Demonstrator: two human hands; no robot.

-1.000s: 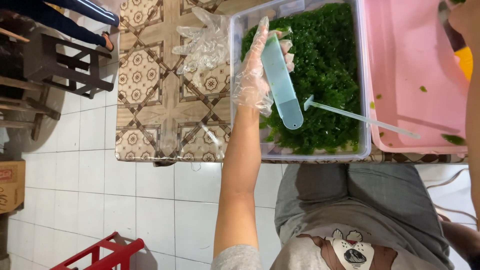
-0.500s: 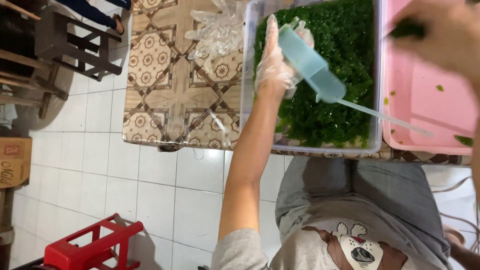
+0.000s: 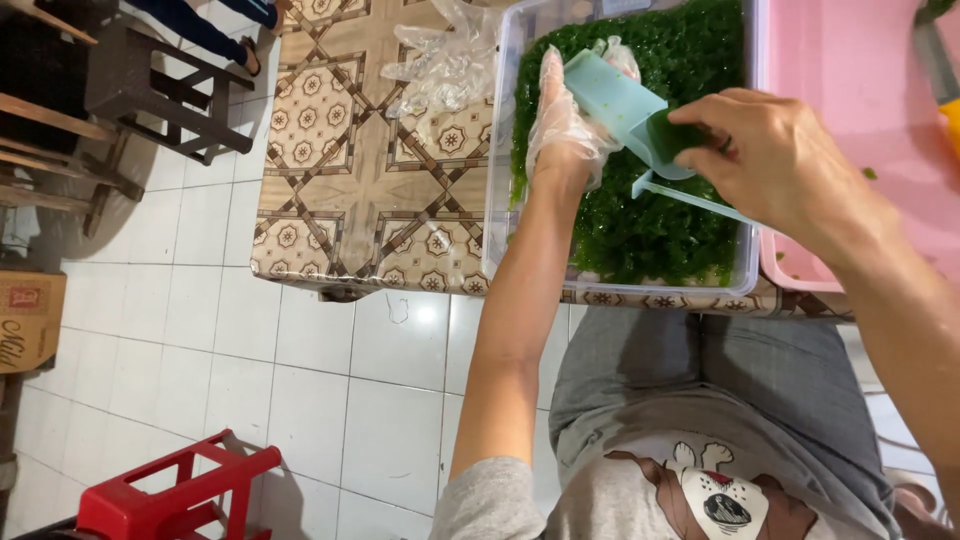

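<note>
Two hands meet over a clear plastic tub (image 3: 745, 270) of chopped green leaves (image 3: 640, 230): the left hand (image 3: 565, 125), in a thin transparent glove, grasps a pale blue-green plastic tube (image 3: 620, 100) by its upper part, tilted with its open mouth facing the right hand (image 3: 775, 160), which is bare and pinches a wad of the greens (image 3: 672, 135) right at that mouth. A thin clear plastic stick (image 3: 700, 200) lies across the greens just below the tube. Beside the tub sits a pink tray (image 3: 850, 80), touching or nearly touching its wall (a few green scraps lie on it). A crumpled spare glove (image 3: 450, 60) rests on the patterned surface (image 3: 340, 200) to the tub's other side; beyond are white floor tiles, a red stool (image 3: 170, 495) and dark wooden furniture (image 3: 100, 90). The likeliest slip, to my eye, is greens spilling past the narrow mouth if the pinch is too full, though they would drop back into the tub; the loose glove could also let the smooth tube twist in the grip.
</note>
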